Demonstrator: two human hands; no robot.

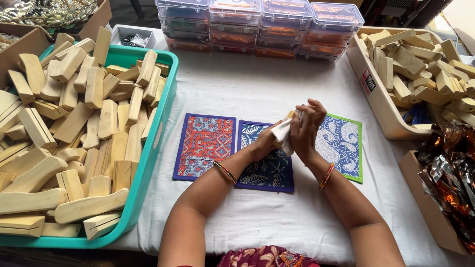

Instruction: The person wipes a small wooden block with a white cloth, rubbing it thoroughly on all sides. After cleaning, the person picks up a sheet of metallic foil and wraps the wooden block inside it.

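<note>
Your two hands meet in the middle of the frame, raised a little above the table. Your right hand (308,126) is curled shut over a small wooden piece (292,114), of which only a pale tip shows at the top of your grip. Your left hand (266,142) is closed on a white cloth (283,134), pressing it against that piece from the left.

Beneath your hands, three printed mats lie side by side on the white tablecloth (257,89): a red-and-blue mat (204,146) at centre left, a dark blue leaf mat (264,170) touching it, and a green-edged paisley mat (344,143) to the right, partly hidden by your right hand.

Along the left edge of the frame a teal tray (157,131) is heaped with pale wooden blocks (74,123). In the upper right a cream tub (378,99) holds more blocks of the same kind. At top centre stand stacked clear plastic boxes (260,24). At the lower right edge a cardboard box (425,202) holds shiny crinkled wrappers (452,173).
</note>
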